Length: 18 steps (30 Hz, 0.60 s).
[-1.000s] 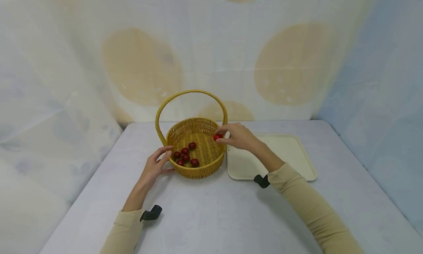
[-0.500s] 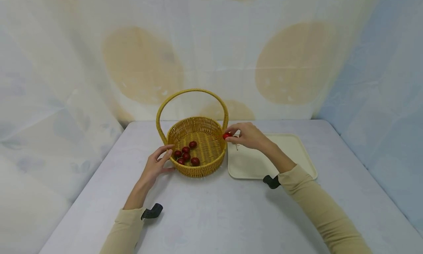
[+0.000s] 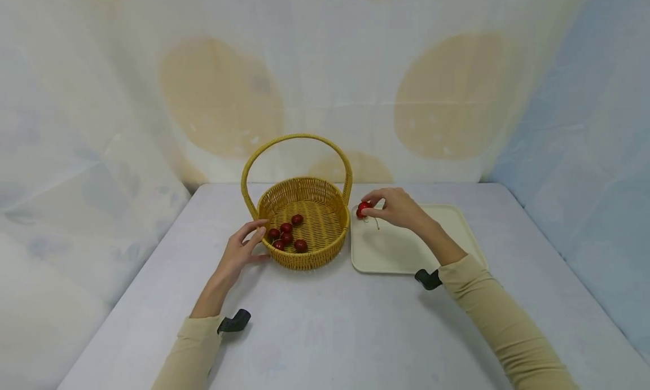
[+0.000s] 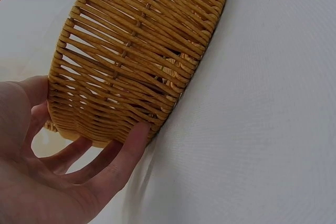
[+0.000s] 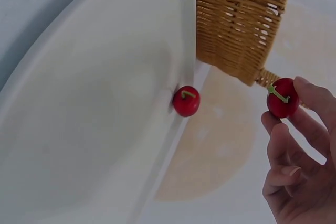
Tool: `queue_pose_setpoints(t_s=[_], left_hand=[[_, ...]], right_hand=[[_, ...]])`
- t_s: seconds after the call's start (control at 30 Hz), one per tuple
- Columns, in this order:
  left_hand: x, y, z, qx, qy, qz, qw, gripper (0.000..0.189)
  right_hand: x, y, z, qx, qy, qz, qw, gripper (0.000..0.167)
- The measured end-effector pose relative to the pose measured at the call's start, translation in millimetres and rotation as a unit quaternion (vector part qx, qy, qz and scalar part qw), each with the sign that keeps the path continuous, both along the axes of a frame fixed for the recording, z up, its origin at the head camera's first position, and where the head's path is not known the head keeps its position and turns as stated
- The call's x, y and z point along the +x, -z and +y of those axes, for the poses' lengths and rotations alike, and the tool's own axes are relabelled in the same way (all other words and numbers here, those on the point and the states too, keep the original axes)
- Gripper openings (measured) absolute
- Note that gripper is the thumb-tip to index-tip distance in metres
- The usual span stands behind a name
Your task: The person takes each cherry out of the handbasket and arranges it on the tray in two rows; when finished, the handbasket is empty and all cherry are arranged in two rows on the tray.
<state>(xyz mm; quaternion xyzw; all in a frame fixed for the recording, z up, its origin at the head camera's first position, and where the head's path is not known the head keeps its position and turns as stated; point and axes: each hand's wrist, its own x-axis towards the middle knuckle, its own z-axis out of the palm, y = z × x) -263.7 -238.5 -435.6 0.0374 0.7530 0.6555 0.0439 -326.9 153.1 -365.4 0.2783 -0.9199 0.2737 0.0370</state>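
Observation:
A yellow woven basket [image 3: 309,259] with a tall arched handle stands at the middle of the table, with several dark red cherries [image 3: 301,245] in its left part. My left hand [image 3: 238,253] holds the basket's left side, its fingers against the woven wall [image 4: 131,51]. Over the tray's back left corner, my right hand [image 3: 398,208] pinches a bright red cherry [image 5: 283,98] between thumb and fingertips. Below that, another cherry [image 5: 186,101] with a green stem lies on the cream tray [image 3: 406,252] by its rim.
The tray stands close to the basket's right side. Patterned cloth [image 3: 325,85] hangs behind the white table [image 3: 325,333] and along both sides. A black camera mount [image 3: 429,279] juts from the right wrist, another [image 3: 235,321] from the left.
My right hand has carried the pinched cherry rightward from above the basket's right rim to above the tray's back left corner. The left hand stays at the basket.

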Motion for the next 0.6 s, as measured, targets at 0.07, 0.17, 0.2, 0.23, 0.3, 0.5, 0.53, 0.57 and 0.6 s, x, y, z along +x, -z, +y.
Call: queue_pose_setpoints(t_s=[0.07, 0.17, 0.2, 0.23, 0.3, 0.5, 0.53, 0.57, 0.6], left_hand=[[-3.3, 6.3, -2.0, -0.006, -0.002, 0.008, 0.9999, 0.054], [-6.1, 12.9, -4.0, -0.011, -0.003, 0.016, 0.9998, 0.056], [-6.4, 13.8, -4.3, -0.012, -0.004, 0.016, 0.9998, 0.057], [-6.5, 14.2, -4.5, -0.012, -0.004, 0.015, 0.9998, 0.058], [-6.7, 14.6, -4.6, -0.01, -0.005, 0.013, 0.9999, 0.059], [-7.4, 12.2, -4.2, -0.009, -0.006, 0.004, 0.9999, 0.057], [-6.5, 10.0, -3.6, -0.007, -0.005, 0.002, 1.0, 0.056], [-5.4, 7.4, -2.7, -0.006, -0.003, 0.0, 1.0, 0.055], [-4.0, 4.4, -1.7, -0.004, -0.002, -0.001, 1.0, 0.054]], right_hand=[[-0.4, 0.6, 2.5, 0.0, 0.004, 0.002, 1.0, 0.033], [-2.4, 3.9, 7.4, 0.001, 0.011, 0.008, 0.9999, 0.032], [-3.3, 5.4, 9.2, 0.002, 0.015, 0.009, 0.9998, 0.032], [-4.5, 7.1, 11.3, 0.003, 0.018, 0.01, 0.9998, 0.032], [-7.7, 10.9, 15.6, 0.007, 0.028, 0.009, 0.9995, 0.032], [-16.4, 20.2, 27.3, 0.017, 0.062, -0.003, 0.9979, 0.034], [-17.4, 21.5, 28.6, 0.019, 0.067, -0.006, 0.9975, 0.034], [-18.3, 22.7, 29.8, 0.02, 0.07, -0.008, 0.9973, 0.035], [-19.3, 23.8, 30.6, 0.022, 0.074, -0.01, 0.997, 0.035]])
